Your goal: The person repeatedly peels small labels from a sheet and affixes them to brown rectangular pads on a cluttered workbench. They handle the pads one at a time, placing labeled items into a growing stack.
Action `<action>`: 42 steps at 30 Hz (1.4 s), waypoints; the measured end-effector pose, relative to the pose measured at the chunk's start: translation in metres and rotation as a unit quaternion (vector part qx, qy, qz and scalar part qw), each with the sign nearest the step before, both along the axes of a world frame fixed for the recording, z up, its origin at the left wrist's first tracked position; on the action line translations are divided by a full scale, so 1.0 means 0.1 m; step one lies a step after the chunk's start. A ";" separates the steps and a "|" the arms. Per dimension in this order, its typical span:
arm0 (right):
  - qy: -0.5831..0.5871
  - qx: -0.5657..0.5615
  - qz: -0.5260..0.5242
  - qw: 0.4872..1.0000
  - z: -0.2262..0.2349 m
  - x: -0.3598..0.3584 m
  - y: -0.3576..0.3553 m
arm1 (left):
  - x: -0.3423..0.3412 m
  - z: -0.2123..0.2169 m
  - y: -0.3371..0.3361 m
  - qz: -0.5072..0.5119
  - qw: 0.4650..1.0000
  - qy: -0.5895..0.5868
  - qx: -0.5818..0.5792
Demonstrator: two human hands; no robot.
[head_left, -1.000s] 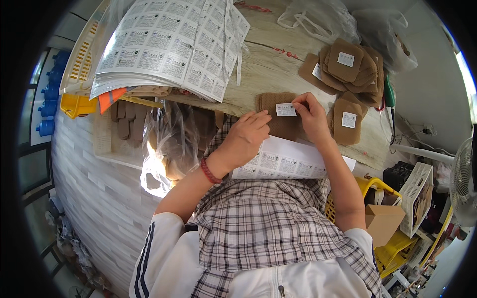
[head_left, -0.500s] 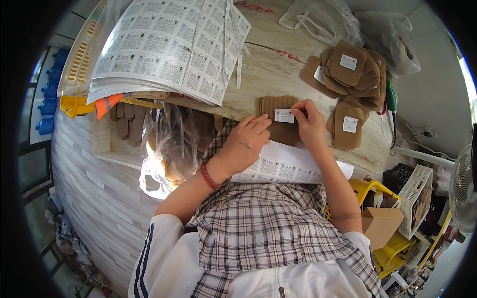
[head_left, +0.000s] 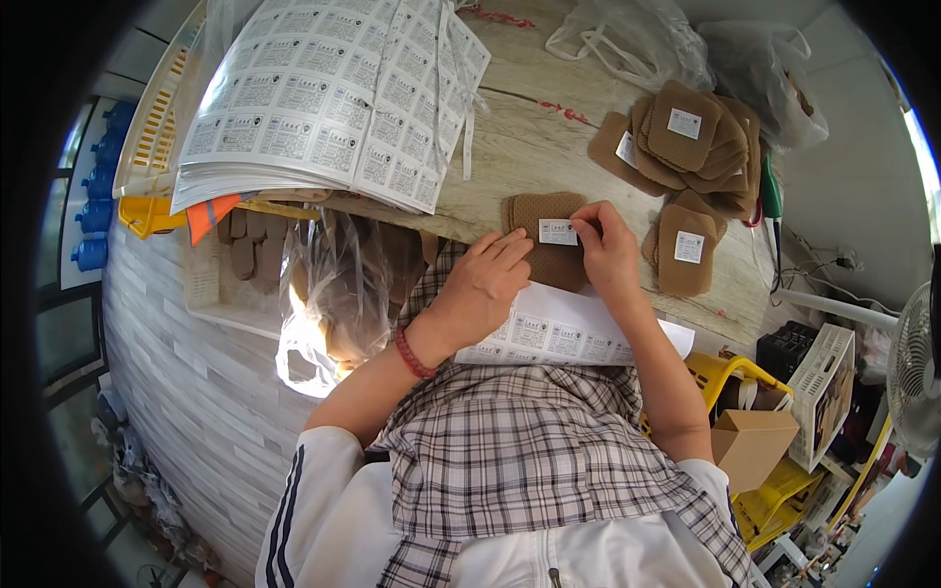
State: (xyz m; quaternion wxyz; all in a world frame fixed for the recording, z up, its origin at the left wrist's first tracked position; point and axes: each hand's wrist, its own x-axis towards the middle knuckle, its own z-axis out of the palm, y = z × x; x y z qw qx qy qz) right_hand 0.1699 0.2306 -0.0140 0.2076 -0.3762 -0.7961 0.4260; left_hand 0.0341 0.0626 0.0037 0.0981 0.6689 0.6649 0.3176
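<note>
Labelling brown pads at the table edge

Right hand (head_left: 608, 250) pinches a white label (head_left: 558, 232) onto the brown pad (head_left: 545, 235); left hand (head_left: 485, 284) lies flat, steadying it. Labelled pile (head_left: 691, 142) at two o'clock (several done); label sheets (head_left: 323, 98) at eleven remain.

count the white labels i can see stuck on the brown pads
4. One on the pad under the hands, two in the heap at upper right, one on the pad below the heap. Pads buried in the heap may hide more.
</note>
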 end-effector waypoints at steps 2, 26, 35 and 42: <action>-0.001 0.003 0.000 1.000 0.00 0.00 0.00 | 0.00 0.02 0.00 0.005 1.000 -0.002 -0.004; 0.044 0.127 -0.030 0.991 -0.06 0.03 0.08 | 0.08 0.06 0.02 -0.015 0.992 0.103 -0.074; 0.031 0.152 -0.027 0.988 -0.11 -0.01 0.08 | 0.09 -0.03 -0.03 -0.011 0.991 0.103 -0.080; 0.062 0.105 -0.020 0.992 -0.13 0.00 0.10 | 0.08 -0.11 -0.08 -0.001 0.998 0.049 -0.047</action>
